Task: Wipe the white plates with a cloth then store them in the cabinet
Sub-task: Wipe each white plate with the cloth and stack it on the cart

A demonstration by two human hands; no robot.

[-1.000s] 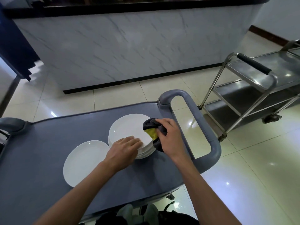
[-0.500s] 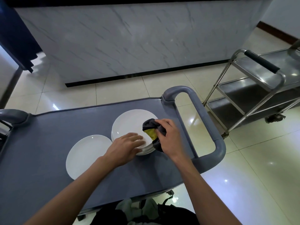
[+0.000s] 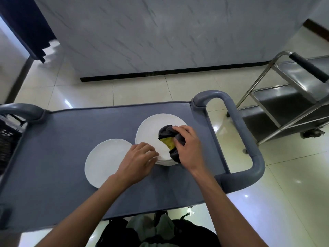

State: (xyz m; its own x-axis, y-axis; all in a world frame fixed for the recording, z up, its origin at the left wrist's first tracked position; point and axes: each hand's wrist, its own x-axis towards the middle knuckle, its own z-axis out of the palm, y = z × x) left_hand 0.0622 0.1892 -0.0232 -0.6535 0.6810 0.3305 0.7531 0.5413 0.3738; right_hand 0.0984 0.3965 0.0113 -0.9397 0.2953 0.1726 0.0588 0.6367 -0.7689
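A stack of white plates (image 3: 151,129) sits on the grey cart top (image 3: 62,139), right of centre. One single white plate (image 3: 105,159) lies flat to its left. My right hand (image 3: 188,147) is closed on a bunched grey and yellow cloth (image 3: 168,138), which presses on the right side of the top plate. My left hand (image 3: 137,161) rests with its fingertips on the near left rim of the stack; whether it grips a plate is unclear.
The cart's grey loop handle (image 3: 245,139) juts out on the right. A steel trolley (image 3: 292,97) with a black grip stands on the tiled floor at far right. A marble-faced counter (image 3: 160,32) rises behind. A black crate (image 3: 7,138) sits at left.
The camera has tilted down and nearer. Both hands stay on the plate stack; the cloth has shifted slightly inward over the top plate.
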